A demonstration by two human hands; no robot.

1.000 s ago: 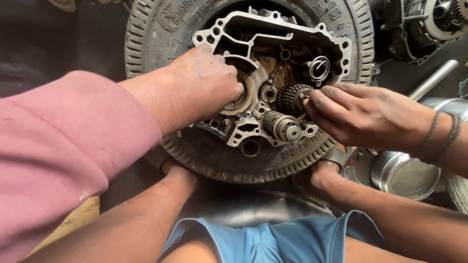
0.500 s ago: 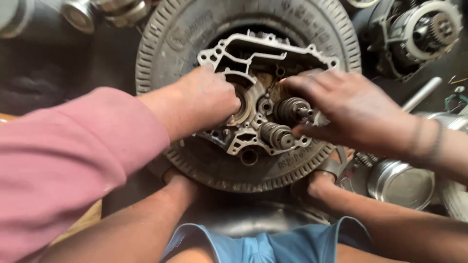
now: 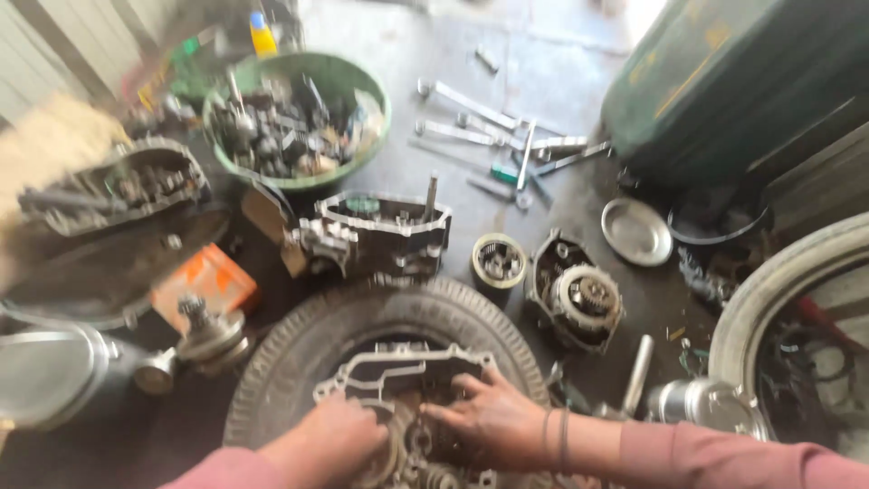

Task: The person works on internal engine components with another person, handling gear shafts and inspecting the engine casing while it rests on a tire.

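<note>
A silver engine case (image 3: 380,367) lies open inside a black tyre (image 3: 290,362) at the bottom of the view. My left hand (image 3: 335,439) rests on the case's lower left, its fingers curled down among the parts and hidden. Over the gears in the middle of the case lies my right hand (image 3: 489,417), fingers spread and pointing left. Both arms wear pink sleeves, and thin bands circle the right wrist. The picture is blurred.
On the dark floor beyond: a second engine case (image 3: 380,231), a clutch assembly (image 3: 579,299), a small round part (image 3: 498,261), a metal dish (image 3: 636,231), wrenches (image 3: 489,113), a green basin (image 3: 376,100) of parts, an orange box (image 3: 204,281). Another tyre (image 3: 769,290) stands right.
The view has swung up from the case to the floor beyond it. Another person's arms below the tyre are out of view. My right hand has shifted left over the gears.
</note>
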